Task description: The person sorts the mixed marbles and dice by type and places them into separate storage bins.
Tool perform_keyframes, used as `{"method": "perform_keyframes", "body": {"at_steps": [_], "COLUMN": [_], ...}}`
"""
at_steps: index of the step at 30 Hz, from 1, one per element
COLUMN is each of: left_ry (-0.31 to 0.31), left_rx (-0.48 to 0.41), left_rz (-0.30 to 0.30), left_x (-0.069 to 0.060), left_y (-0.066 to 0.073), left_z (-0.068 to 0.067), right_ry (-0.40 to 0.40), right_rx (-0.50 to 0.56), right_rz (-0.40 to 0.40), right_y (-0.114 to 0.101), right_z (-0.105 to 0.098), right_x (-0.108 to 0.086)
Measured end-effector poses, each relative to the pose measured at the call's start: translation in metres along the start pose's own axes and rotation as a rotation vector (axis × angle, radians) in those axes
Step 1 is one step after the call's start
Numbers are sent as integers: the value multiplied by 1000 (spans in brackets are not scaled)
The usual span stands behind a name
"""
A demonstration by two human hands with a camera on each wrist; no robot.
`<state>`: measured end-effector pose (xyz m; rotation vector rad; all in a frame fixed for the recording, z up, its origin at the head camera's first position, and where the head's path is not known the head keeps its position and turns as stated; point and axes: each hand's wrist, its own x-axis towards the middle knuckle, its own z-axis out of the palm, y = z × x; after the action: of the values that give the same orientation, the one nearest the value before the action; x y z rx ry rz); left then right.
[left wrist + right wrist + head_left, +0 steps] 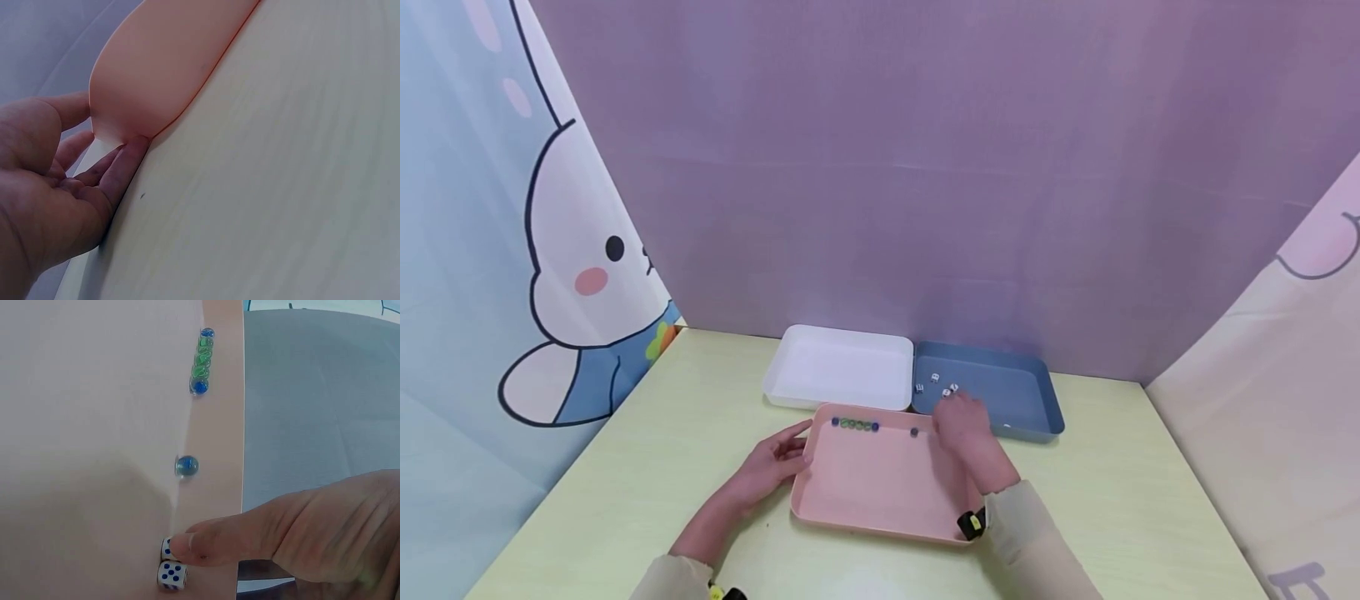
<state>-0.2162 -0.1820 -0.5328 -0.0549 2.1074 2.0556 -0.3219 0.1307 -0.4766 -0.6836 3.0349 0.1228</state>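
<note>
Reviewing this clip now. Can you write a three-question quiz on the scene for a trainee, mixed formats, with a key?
1. True or false: a gap separates the lone marble from the row of marbles.
2. Which tray does the left hand touch? (a) white (b) blue (c) pink
3. Fill in: in the right wrist view, the right hand's thumb partly covers a white, dotted ____.

Key:
1. True.
2. (c), the pink tray.
3. Die.

Cream sleeves meet black wrist devices marked with yellow patches.
</note>
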Motion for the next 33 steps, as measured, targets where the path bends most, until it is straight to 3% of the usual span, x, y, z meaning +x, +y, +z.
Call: {"method": "perform_keyframes", "body": {"at_steps": [14, 22, 25, 33], "left_ry": [-6, -8, -9, -16], "left_rx": [-12, -5, -4, -2], "left_rz": [4, 12, 10, 8], "left_x": [-2, -2, -2, -2], "left_y": [-1, -2, -3, -1], "left_z": [0, 0, 0, 2], "right_ry": [-88, -105, -98, -27], "right_rx": [-2, 3, 62, 343], "right_rz": [99, 75, 25, -97], "right_y": [0, 3, 6, 21], "right_z": [-8, -6, -8, -20], "right_x": [-2, -2, -4, -7]}}
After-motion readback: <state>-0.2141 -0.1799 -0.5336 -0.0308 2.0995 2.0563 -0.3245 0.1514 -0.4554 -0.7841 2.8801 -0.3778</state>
